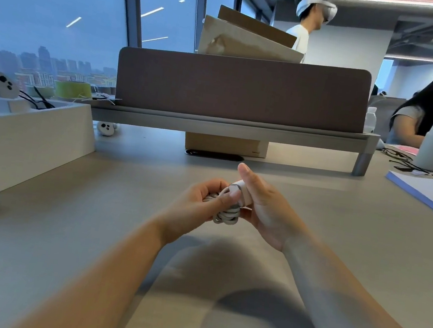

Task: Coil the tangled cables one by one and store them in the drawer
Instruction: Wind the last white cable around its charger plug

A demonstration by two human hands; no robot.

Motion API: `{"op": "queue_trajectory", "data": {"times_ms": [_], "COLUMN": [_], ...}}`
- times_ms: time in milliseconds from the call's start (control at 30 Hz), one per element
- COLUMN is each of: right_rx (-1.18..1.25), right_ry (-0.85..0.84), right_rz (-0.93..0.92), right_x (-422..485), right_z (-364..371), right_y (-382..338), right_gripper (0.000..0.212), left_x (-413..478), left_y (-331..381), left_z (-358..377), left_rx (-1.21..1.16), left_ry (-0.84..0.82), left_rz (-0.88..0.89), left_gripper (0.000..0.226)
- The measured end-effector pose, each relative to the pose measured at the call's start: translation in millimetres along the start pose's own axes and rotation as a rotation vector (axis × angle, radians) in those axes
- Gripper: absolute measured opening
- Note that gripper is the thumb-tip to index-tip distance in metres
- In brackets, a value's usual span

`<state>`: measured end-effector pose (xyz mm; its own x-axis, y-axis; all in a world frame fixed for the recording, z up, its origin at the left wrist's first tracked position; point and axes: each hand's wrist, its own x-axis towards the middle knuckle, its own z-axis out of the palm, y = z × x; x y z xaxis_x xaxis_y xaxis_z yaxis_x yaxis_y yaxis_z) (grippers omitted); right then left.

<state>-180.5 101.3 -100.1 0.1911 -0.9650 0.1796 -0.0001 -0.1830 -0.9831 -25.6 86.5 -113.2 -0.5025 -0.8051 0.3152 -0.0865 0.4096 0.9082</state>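
Looking out from the wearer's head, facing forward and tilting down across the desk. Sitting close over the hands, catching the left hand and right hand gripping the cable bundle just below centre, forearms running in from the bottom edge. Stretching wide, taking in the divider panel straight ahead, the window at upper left, a standing person and a seated person at upper right. Bowing straight lines near the edges. Working as a single view.
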Motion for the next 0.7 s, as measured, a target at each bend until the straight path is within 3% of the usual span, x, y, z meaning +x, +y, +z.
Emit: {"op": "queue_trajectory", "data": {"times_ms": [167, 433, 700], "right_rx": [-0.021, -0.188, -0.003], "right_ry": [-0.003, 0.239, 0.097], "right_rz": [-0.029, -0.134, -0.089], "right_x": [-1.3, -0.1, -1.5], "right_z": [-1.3, -1.3, -2.6], "right_y": [-0.9, -3.1, -1.8], "right_gripper": [0.072, 0.064, 0.060], "left_x": [-1.5, -1.8, -0.6], "left_y": [4.3, 8.0, 2.3], "left_z": [2.2, 4.3, 2.5], "left_rx": [-0.018, 0.004, 0.003], "left_ry": [-0.031, -0.021, 0.063], "left_rz": [-0.016, -0.010, -0.037], "left_gripper": [0.033, 0.037, 0.031]}}
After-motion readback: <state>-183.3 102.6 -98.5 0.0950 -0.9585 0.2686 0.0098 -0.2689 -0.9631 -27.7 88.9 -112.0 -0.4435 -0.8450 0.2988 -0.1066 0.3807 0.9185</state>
